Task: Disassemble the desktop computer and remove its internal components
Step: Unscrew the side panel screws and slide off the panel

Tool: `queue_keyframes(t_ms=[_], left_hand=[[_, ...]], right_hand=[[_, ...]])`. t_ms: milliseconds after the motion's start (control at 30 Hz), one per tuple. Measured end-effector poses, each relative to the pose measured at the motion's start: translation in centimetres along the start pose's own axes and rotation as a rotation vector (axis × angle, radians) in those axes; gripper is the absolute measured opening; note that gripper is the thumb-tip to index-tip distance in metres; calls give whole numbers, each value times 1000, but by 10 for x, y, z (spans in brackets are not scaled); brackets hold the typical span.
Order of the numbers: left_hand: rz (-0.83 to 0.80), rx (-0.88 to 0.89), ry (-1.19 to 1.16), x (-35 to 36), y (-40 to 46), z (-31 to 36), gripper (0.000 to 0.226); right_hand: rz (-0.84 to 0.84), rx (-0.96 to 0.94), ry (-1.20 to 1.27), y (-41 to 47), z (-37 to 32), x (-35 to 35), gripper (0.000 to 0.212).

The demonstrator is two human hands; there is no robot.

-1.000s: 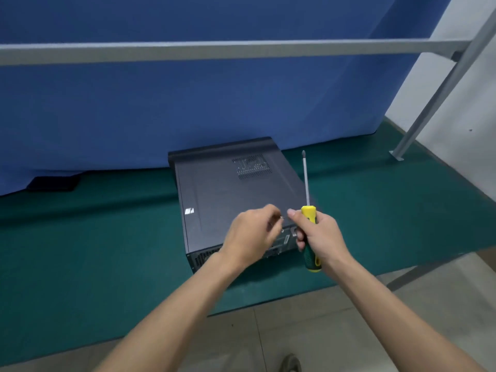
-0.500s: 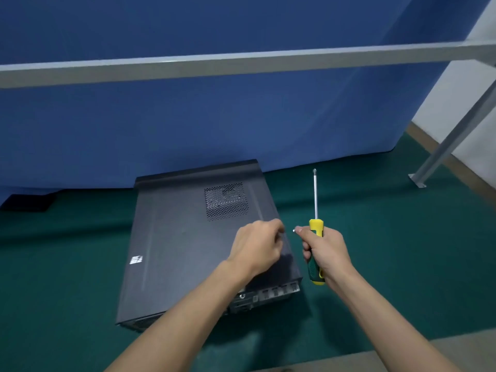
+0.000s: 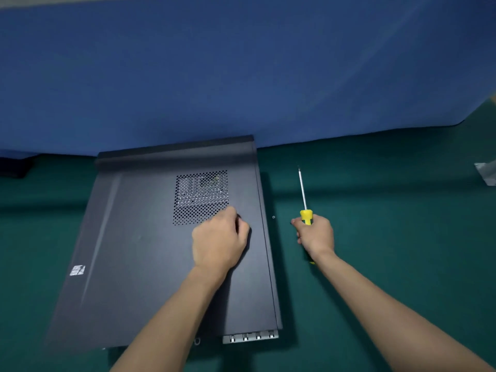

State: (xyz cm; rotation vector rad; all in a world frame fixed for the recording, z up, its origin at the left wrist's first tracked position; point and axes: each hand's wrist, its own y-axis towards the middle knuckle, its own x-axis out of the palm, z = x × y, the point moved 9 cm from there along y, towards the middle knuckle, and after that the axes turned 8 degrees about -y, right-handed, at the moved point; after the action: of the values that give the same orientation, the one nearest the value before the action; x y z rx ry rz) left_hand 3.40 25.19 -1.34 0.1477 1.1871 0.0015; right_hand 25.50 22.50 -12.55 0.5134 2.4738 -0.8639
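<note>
A dark grey desktop computer case (image 3: pixel 139 251) lies flat on the green mat, side panel up, with a perforated vent (image 3: pixel 201 196) near its far end. My left hand (image 3: pixel 218 242) rests on the panel just below the vent, fingers curled shut; whether anything is inside them is hidden. My right hand (image 3: pixel 315 233) is to the right of the case, above the mat, gripping a screwdriver (image 3: pixel 303 191) by its yellow and green handle, shaft pointing away from me. A small screw (image 3: pixel 273 217) lies on the mat between the case and my right hand.
A blue cloth backdrop (image 3: pixel 241 76) hangs behind the case. The green mat (image 3: pixel 389 224) stretches wide to the right. A grey metal frame foot (image 3: pixel 487 174) sits at the far right edge. A black object (image 3: pixel 16 167) lies at the far left.
My left hand moved from the case's near end up onto the side panel. My hands have drawn apart, and a small screw now lies on the mat. The view has come closer.
</note>
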Motion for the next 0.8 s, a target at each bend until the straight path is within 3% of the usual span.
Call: queue_keyframes(t_ms=[400, 533, 667, 800], left_hand=[[55, 33, -28, -7, 2, 7, 20], [60, 35, -36, -7, 2, 7, 21], [56, 32, -30, -7, 2, 6, 20], [37, 14, -42, -6, 2, 5, 25]], right_hand=[[5, -86, -478, 56, -5, 61, 20], [8, -95, -428, 54, -5, 60, 23], [-42, -72, -230, 42, 1, 48, 27], [-180, -50, -499, 21, 20, 40, 38]])
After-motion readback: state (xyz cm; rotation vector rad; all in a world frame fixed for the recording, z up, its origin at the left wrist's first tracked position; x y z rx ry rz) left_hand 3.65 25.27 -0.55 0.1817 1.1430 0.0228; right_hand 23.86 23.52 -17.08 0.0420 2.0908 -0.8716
